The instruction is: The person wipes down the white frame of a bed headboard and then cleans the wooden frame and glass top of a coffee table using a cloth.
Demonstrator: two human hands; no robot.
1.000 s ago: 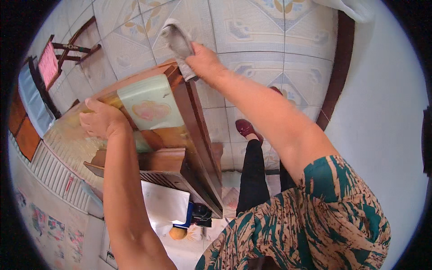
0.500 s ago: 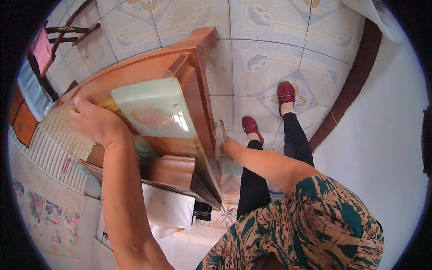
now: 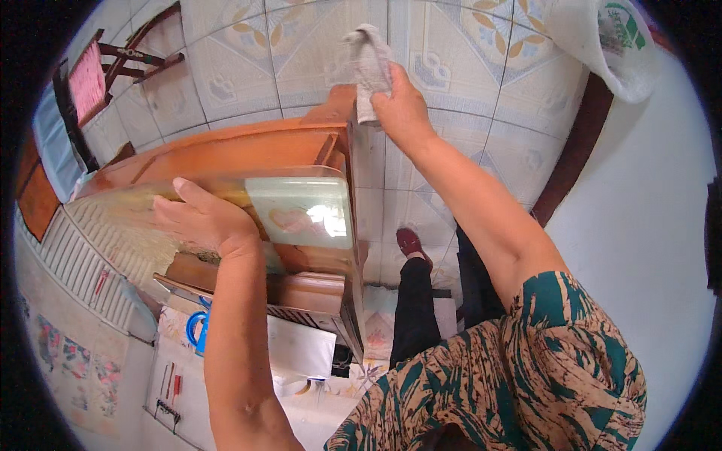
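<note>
My right hand (image 3: 404,113) grips a crumpled pale grey cloth (image 3: 370,69) by its near part, with the thumb pressed over it. Hand and cloth are by the far right corner of an orange-brown wooden table (image 3: 226,150), above the tiled floor; whether the cloth touches the wood I cannot tell. My left hand (image 3: 207,219) lies on the table's clear, glossy cover, its thumb raised and fingers stretched toward the left. A pale green sheet (image 3: 297,207) with a pink picture shows under that cover, to the right of my left hand.
Brown boxes or books (image 3: 304,292) stand at the table's near end, beside a white packet (image 3: 301,346). A blue round object (image 3: 197,328) sits past my left forearm. At the far left is a dark chair frame with pink cloth (image 3: 87,83). A white bag (image 3: 602,45) hangs far right.
My right hand has swung forward with the cloth, from low along the table's right side to its far corner. My view has shifted, and one red shoe has stepped out of sight.
</note>
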